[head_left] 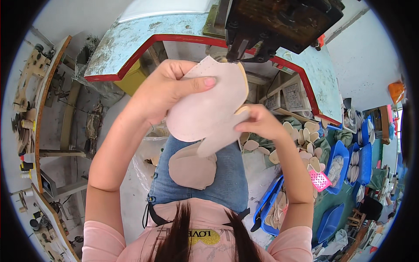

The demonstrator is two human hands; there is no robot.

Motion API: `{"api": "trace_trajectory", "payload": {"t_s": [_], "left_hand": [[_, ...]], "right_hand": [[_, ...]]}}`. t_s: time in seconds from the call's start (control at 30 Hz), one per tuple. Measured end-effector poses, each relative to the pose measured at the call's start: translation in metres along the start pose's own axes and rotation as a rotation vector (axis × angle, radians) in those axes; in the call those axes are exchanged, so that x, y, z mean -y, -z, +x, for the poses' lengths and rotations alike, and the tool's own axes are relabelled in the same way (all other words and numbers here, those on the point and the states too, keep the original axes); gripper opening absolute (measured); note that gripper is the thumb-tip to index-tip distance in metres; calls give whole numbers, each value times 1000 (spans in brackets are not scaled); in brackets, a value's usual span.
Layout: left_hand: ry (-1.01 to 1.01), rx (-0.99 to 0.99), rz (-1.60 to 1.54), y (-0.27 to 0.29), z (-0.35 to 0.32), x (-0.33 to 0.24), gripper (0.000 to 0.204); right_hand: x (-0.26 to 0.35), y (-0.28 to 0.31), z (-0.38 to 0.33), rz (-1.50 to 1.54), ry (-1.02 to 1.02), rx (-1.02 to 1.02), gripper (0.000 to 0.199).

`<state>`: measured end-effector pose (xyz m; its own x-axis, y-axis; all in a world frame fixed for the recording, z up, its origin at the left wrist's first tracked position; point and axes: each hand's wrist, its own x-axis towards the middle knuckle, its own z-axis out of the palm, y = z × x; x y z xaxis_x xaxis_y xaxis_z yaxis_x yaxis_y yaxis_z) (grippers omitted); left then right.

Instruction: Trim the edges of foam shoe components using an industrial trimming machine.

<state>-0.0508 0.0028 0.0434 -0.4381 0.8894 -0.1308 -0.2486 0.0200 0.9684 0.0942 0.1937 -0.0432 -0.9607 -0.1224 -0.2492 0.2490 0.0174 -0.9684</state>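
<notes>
My left hand [168, 89] grips a broad, pale pinkish-grey sole-shaped piece [203, 102], thumb on top and fingers underneath. Small stitch marks run along its rounded edge, and a yellowish layer shows at its right side. Between the thumb and fingers of my right hand [262, 124] is a narrower pale grey piece [220, 133], which overlaps the lower right of the broad one. Whether the two are joined I cannot tell. The upper end of the broad piece is close to the foot of a dark machine head [281, 26]. Similar pieces lie stacked [192, 168] on my lap.
A worn light-blue table [131, 41] with a red edge curves around the machine. Many loose sole-shaped pieces [305, 135] lie on the right, near blue bins [338, 168] and a pink basket [319, 180]. Wooden shelving [50, 105] stands on the left.
</notes>
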Motion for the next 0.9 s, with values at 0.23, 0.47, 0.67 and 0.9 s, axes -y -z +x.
{"api": "trace_trajectory", "payload": {"t_s": [0.23, 0.47, 0.67, 0.9], "left_hand": [[-61, -61, -241, -26, -1, 27, 21], [-113, -191, -308, -22, -14, 36, 20], [-86, -175, -301, -27, -25, 46, 20], [-93, -111, -487, -42, -21, 59, 22]], "right_hand": [[35, 47, -56, -7, 185, -490, 21], [97, 41, -33, -180, 193, -568, 16], [125, 45, -11, -337, 283, -538, 16], [140, 45, 15, -307, 486, -500, 8]]}}
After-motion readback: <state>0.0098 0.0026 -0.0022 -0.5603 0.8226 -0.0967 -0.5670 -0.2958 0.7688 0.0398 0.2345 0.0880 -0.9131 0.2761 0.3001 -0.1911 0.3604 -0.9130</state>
